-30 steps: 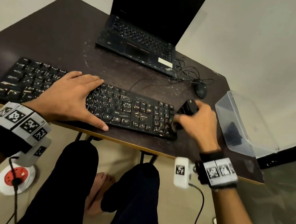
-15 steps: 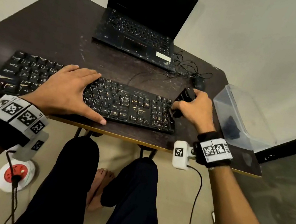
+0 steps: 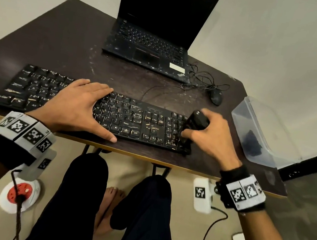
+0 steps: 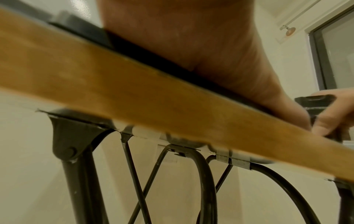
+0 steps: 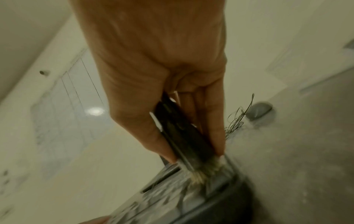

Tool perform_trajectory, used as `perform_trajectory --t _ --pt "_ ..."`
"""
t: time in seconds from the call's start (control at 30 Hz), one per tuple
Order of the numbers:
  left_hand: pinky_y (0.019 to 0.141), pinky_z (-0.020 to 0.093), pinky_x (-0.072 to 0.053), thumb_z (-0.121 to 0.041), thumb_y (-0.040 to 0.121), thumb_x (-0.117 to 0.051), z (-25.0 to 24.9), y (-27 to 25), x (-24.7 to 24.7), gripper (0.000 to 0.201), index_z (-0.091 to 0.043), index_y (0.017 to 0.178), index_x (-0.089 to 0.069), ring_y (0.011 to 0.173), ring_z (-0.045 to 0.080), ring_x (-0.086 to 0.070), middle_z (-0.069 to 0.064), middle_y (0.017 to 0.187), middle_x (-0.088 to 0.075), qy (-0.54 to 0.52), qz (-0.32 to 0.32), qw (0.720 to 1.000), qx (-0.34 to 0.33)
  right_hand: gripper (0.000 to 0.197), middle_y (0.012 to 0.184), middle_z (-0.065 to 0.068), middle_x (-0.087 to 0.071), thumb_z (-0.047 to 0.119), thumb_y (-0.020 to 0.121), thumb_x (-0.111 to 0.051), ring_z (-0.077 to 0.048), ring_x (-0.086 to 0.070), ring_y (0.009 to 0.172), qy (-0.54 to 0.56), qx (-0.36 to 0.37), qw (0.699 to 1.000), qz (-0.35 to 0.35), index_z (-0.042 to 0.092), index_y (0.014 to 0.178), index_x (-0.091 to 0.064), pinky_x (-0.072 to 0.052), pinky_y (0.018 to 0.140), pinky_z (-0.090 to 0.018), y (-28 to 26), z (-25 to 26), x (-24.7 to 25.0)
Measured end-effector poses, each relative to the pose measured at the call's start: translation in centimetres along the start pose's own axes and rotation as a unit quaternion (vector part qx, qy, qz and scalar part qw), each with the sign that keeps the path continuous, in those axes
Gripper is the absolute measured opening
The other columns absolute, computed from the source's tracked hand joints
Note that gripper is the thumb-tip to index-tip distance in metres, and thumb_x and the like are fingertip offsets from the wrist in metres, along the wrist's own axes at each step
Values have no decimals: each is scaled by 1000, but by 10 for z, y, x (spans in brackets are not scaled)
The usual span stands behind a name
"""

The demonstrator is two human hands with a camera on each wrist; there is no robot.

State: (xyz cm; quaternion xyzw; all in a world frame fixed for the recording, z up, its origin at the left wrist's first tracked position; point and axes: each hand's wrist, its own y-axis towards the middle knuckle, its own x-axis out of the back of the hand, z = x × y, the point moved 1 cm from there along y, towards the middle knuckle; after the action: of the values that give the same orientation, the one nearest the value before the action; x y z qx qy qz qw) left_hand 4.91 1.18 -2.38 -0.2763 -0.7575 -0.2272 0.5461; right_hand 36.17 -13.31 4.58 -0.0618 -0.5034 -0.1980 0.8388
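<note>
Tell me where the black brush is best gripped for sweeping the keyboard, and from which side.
Grip the brush by its black handle, just above the bristles, coming from above on the right. It stands tilted, bristles down on the keyboard, so the right hand can pinch it between thumb and fingers.

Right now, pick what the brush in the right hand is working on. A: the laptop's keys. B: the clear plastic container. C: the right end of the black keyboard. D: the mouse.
C: the right hand grips the brush, which presses down on keys at the right end of the keyboard, as the right wrist view shows.
</note>
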Motion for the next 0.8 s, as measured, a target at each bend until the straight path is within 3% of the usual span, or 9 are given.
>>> perform_trajectory --t 0.07,0.2,0.3,0.37,0.5,0.67,0.73,0.8 --pt "128 29 2 -114 31 -43 -1 1 2 162 -22 163 -28 156 11 -23 -3 169 -29 3 8 1000 2 30 75 8 -71 21 71 -92 -13 -67 73 13 -5 1000 -5 21 79 -63 -51 63 -30 7 0 4" --pt "127 28 2 -114 31 -42 0 -1 1 162 -22 163 -27 156 13 -22 -3 170 -29 4 6 1000 3 31 79 6 -74 21 69 -95 -9 -68 75 -3 32 998 57 20 83 -68 -50 65 -22 8 6 2" --pt "128 30 1 -114 31 -41 -2 2 2 162 -21 163 -27 156 13 -23 -2 169 -29 11 9 1000 -2 30 77 5 -73 20 69 -94 -11 -67 72 5 20 999 38 19 79 -66 -50 65 -31 9 6 6" --pt "127 30 1 -115 31 -41 0 3 2 163 -22 163 -26 156 14 -23 -2 170 -29 13 7 1000 0 31 77 2 -74 22 67 -94 -19 -69 75 -16 31 997 72 18 80 -66 -53 68 -36 8 8 5" --pt "127 30 1 -114 31 -42 0 2 1 162 -22 164 -26 156 14 -22 -3 170 -28 11 13 1000 1 28 77 1 -74 21 69 -92 -15 -67 71 -23 13 999 36 16 81 -67 -53 67 -34 9 11 5" --pt "127 29 1 -112 31 -44 0 1 2 161 -21 163 -28 156 15 -23 -3 170 -29 7 7 1000 3 30 79 0 -75 24 66 -93 -22 -71 79 -39 11 997 70 18 80 -67 -59 74 -43 6 12 6" --pt "130 33 -1 -114 31 -42 -1 3 1 162 -22 163 -28 156 14 -23 -3 169 -29 12 7 1000 -1 31 78 2 -75 24 66 -94 -20 -72 78 -25 7 999 43 20 80 -67 -60 74 -41 4 10 8" --pt "130 34 -3 -115 30 -41 0 3 -1 163 -22 163 -28 156 13 -24 -3 169 -30 13 2 1000 -3 31 76 3 -74 22 66 -95 -16 -70 75 -14 12 997 76 20 80 -67 -57 71 -35 1 12 7"
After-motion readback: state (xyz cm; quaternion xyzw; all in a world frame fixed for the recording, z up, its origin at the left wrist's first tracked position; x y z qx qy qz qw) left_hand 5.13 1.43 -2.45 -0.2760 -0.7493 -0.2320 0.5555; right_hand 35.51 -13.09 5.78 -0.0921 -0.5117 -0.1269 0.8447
